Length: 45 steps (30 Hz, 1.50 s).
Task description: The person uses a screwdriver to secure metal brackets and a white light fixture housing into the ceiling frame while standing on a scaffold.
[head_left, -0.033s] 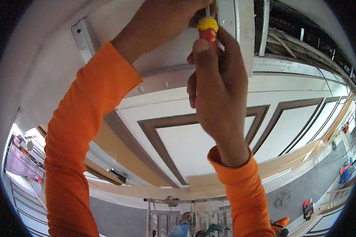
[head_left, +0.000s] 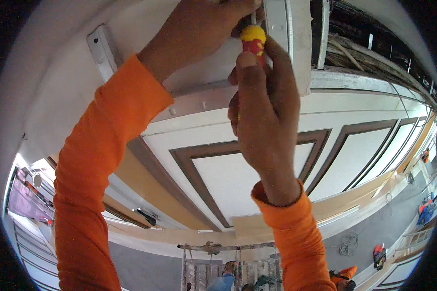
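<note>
My right hand (head_left: 267,106) is wrapped round the red and yellow handle of a screwdriver (head_left: 253,35), which points upward. Its metal shaft shows just above the yellow end of the handle, while the tip is hidden. At the top edge, my left hand (head_left: 218,22) is bent in beside the shaft with its fingers curled together. What those fingers pinch is out of sight. Both hands are up against a pale metal channel (head_left: 276,29) fixed beside a whitish board.
A short metal bracket (head_left: 102,51) hangs at upper left. Cables and dark framing (head_left: 364,53) fill the opening at upper right. Below are white wall panels with brown moulding (head_left: 204,150), a paint-spattered slatted platform (head_left: 204,271), and a coil of wire (head_left: 347,242) on the grey floor.
My right hand and the screwdriver have shifted slightly left and a little down in the picture. My left hand has dipped slightly; both grips look the same.
</note>
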### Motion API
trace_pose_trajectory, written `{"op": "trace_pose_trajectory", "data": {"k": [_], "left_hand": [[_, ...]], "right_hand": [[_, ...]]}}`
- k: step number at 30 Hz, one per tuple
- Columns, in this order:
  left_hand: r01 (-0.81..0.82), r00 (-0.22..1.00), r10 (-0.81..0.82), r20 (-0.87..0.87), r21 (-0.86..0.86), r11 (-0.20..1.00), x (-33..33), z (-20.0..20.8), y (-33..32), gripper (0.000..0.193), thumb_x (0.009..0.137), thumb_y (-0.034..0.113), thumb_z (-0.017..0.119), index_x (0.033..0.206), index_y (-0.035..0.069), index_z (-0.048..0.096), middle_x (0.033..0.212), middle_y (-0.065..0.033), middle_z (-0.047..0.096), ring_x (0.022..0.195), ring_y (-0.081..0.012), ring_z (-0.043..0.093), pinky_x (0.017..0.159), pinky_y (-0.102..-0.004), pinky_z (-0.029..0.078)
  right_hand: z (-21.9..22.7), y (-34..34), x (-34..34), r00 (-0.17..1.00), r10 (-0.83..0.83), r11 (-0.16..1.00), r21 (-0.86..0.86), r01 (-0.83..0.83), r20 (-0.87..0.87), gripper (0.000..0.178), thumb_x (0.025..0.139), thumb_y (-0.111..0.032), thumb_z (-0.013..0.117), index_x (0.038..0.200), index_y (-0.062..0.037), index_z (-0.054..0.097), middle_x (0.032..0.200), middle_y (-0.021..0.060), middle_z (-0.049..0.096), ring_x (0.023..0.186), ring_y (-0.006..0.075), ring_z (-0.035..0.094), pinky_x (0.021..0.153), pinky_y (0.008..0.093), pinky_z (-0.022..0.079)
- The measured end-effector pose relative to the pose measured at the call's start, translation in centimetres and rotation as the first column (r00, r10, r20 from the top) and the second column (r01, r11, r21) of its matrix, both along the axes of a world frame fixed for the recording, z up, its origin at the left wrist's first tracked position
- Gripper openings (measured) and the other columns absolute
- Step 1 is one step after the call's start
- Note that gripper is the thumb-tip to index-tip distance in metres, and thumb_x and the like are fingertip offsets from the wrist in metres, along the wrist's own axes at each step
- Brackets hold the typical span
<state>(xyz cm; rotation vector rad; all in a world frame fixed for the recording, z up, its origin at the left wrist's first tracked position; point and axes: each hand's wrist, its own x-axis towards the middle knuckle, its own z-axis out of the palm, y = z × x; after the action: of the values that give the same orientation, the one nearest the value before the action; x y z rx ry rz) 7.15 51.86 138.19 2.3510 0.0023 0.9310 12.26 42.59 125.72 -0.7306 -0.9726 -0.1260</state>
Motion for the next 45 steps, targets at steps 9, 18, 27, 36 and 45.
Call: {"op": "trace_pose_trajectory", "data": {"k": [9, 18, 27, 36, 45], "left_hand": [[-0.003, 0.981, -0.008, -0.196, -0.057, 0.998, -0.6, 2.6, -0.6, 0.039, 0.104, 0.035, 0.048, 0.098, 0.0, 0.064, 0.087, -0.0089, 0.062, 0.078, -0.0154, 0.056, 0.074, -0.0319, 0.046], [-0.109, 0.99, 0.079, 0.115, 0.287, 0.952, 1.1, 0.8, 1.0, 0.045, 0.101, 0.041, 0.053, 0.093, -0.001, 0.067, 0.077, -0.006, 0.065, 0.068, -0.0137, 0.061, 0.069, -0.0307, 0.051], [-0.165, 0.974, 0.112, 0.199, 0.27, 0.949, 1.3, 0.4, 0.5, 0.046, 0.102, 0.038, 0.053, 0.086, -0.003, 0.066, 0.069, -0.0031, 0.06, 0.064, -0.0107, 0.053, 0.062, -0.0294, 0.046], [-0.265, 0.94, 0.185, 0.286, 0.272, 0.925, 1.6, 0.1, -0.9, 0.043, 0.102, 0.036, 0.054, 0.085, 0.0, 0.068, 0.07, -0.0019, 0.061, 0.064, -0.0094, 0.05, 0.061, -0.0279, 0.044], [-0.333, 0.931, 0.25, 0.268, 0.336, 0.881, 1.6, 1.5, 0.2, 0.039, 0.102, 0.037, 0.054, 0.092, 0.002, 0.067, 0.083, -0.0041, 0.066, 0.076, -0.0122, 0.058, 0.071, -0.0305, 0.048]], "right_hand": [[-0.4, 2.9, 0.4, 0.979, -0.201, 0.97, 0.143, 0.195, 0.027, 0.051, 0.101, -0.013, 0.054, 0.147, 0.0028, 0.04, 0.115, 0.0213, 0.068, 0.076, 0.015, 0.065, 0.065, 0.0314, 0.052], [-0.1, 3.6, 0.7, 0.986, -0.168, 0.954, 0.256, 0.158, 0.017, 0.051, 0.1, -0.012, 0.054, 0.147, 0.001, 0.042, 0.109, 0.0234, 0.069, 0.075, 0.0242, 0.07, 0.065, 0.0345, 0.053], [0.5, 3.7, -0.5, 0.986, -0.154, 0.962, 0.22, 0.165, -0.067, 0.047, 0.099, -0.013, 0.056, 0.143, 0.0015, 0.045, 0.086, 0.028, 0.066, 0.065, 0.0378, 0.067, 0.056, 0.0411, 0.051], [0.7, 4.7, 0.0, 0.994, -0.102, 0.925, 0.363, 0.109, -0.039, 0.048, 0.1, -0.012, 0.055, 0.143, 0.0047, 0.044, 0.106, 0.0262, 0.066, 0.086, 0.034, 0.066, 0.073, 0.038, 0.052], [2.1, 3.5, -1.0, 0.953, -0.303, 0.939, 0.162, 0.302, -0.019, 0.056, 0.101, -0.016, 0.052, 0.15, 0.0009, 0.034, 0.103, 0.028, 0.068, 0.088, 0.044, 0.069, 0.071, 0.0451, 0.056]]}}
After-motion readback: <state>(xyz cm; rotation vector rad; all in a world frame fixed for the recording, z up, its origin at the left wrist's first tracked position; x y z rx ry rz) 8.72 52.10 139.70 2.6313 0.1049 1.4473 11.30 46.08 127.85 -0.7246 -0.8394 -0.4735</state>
